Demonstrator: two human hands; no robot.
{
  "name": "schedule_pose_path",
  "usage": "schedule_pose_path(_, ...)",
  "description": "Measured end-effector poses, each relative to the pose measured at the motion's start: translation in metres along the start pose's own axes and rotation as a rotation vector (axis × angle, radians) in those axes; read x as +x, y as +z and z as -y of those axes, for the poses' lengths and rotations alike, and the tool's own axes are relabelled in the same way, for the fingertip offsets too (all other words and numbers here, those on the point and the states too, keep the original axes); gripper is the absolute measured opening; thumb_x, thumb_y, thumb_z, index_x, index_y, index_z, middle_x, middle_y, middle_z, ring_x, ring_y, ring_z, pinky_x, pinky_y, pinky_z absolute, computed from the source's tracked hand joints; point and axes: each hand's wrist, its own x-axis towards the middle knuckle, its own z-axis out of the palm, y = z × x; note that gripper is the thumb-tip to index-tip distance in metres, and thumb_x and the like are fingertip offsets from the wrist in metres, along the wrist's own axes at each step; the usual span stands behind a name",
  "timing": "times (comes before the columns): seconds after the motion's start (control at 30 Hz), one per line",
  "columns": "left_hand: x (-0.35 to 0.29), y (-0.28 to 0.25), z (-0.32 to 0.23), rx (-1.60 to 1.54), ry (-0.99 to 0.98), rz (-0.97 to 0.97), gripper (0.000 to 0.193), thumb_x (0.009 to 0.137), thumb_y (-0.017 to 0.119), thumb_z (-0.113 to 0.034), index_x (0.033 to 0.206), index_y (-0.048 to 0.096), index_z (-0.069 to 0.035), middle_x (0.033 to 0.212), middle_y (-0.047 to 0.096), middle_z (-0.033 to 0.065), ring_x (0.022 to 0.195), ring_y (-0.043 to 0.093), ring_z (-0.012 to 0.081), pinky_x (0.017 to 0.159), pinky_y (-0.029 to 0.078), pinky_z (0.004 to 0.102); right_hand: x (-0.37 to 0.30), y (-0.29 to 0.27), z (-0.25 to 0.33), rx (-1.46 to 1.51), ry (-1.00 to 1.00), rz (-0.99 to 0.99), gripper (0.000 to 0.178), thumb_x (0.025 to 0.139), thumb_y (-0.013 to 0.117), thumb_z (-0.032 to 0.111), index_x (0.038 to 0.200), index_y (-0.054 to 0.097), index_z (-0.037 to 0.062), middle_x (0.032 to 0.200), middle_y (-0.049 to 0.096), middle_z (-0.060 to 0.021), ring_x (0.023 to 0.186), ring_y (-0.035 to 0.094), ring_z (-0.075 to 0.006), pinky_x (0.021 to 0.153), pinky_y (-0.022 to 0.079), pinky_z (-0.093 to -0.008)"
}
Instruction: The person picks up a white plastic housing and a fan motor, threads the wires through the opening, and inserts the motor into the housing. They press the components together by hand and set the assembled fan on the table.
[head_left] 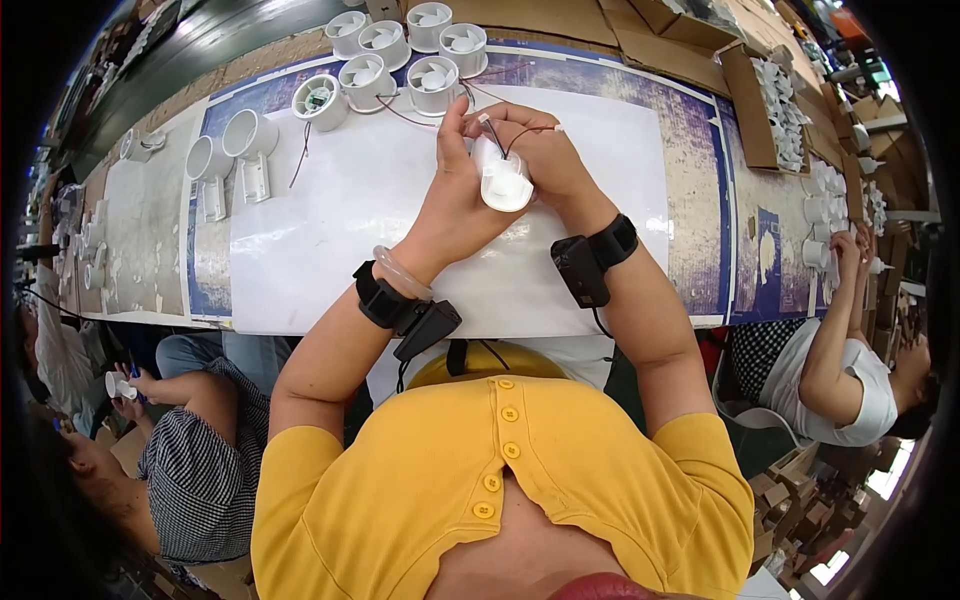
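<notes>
Between my hands is a white plastic housing (505, 188) with a rounded open end turned toward me and thin dark and red wires coming out of its top. My left hand (452, 205) wraps its left side, with the thumb up along it. My right hand (557, 168) closes round the right and far side, its fingertips partly hidden behind the part. Just beyond my hands stand several round white fan units (434, 90) with bladed rotors, thin wires trailing from some. One fan unit (320, 98) shows a green circuit board inside.
White ring-shaped housings with stems (250, 136) stand at left on the table. A white sheet (330, 240) covers the work surface. A cardboard box of small white parts (778, 115) sits at far right. Co-workers sit at left (205, 460) and right (835, 375), handling white parts.
</notes>
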Motion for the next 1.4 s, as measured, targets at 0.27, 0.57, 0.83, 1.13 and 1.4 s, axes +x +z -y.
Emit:
schedule_pose_path(0.27, 0.000, -0.004, -0.002, -0.049, 0.011, 0.063, 0.114, 0.072, 0.081, -0.019, 0.144, -0.006, 0.002, 0.138, 0.029, 0.0256, 0.130, 0.036, 0.0354, 0.108, 0.031, 0.0386, -0.001, 0.002, -0.002, 0.046, -0.036, -0.015, 0.018, 0.093, 0.048, 0.005, 0.100, 0.063, -0.0005, 0.097, 0.065, -0.0051, 0.086, 0.062, -0.0115, 0.078, 0.050, -0.0235)
schedule_pose_path(0.57, 0.001, -0.006, -0.001, -0.014, 0.014, 0.098, 0.115, 0.071, 0.082, -0.020, 0.143, -0.005, 0.004, 0.139, 0.028, 0.0253, 0.132, 0.033, 0.0352, 0.109, 0.031, 0.0386, -0.001, -0.001, -0.004, 0.008, -0.097, 0.034, 0.019, 0.093, 0.047, 0.004, 0.101, 0.063, 0.0004, 0.095, 0.065, -0.0047, 0.085, 0.062, -0.0107, 0.076, 0.050, -0.0226)
schedule_pose_path(0.83, 0.006, -0.003, -0.004, -0.074, 0.079, -0.005, 0.106, 0.073, 0.078, -0.015, 0.143, 0.001, 0.003, 0.138, 0.032, 0.0222, 0.129, 0.038, 0.0306, 0.106, 0.034, 0.0362, 0.004, -0.002, -0.003, 0.068, -0.138, 0.021, 0.020, 0.096, 0.045, 0.009, 0.103, 0.061, 0.0009, 0.103, 0.063, -0.0067, 0.096, 0.060, -0.0138, 0.083, 0.048, -0.0254)
schedule_pose_path(1.13, 0.010, -0.009, -0.013, -0.272, 0.131, -0.135, 0.070, 0.073, 0.072, -0.007, 0.128, 0.028, -0.003, 0.135, 0.037, 0.0181, 0.128, 0.040, 0.0267, 0.105, 0.035, 0.0355, -0.009, 0.032, -0.007, 0.121, -0.521, -0.008, 0.023, 0.100, 0.042, 0.016, 0.116, 0.052, 0.0042, 0.127, 0.051, -0.0073, 0.115, 0.049, -0.0141, 0.098, 0.040, -0.0292)
schedule_pose_path(1.4, 0.010, -0.008, -0.003, -0.138, 0.288, -0.196, 0.066, 0.073, 0.069, -0.003, 0.127, 0.030, -0.003, 0.140, 0.033, 0.0193, 0.132, 0.036, 0.0286, 0.107, 0.032, 0.0376, -0.010, 0.036, -0.011, 0.206, -0.495, -0.058, 0.022, 0.101, 0.043, 0.020, 0.113, 0.053, 0.0044, 0.122, 0.052, -0.0057, 0.114, 0.049, -0.0135, 0.102, 0.037, -0.0293)
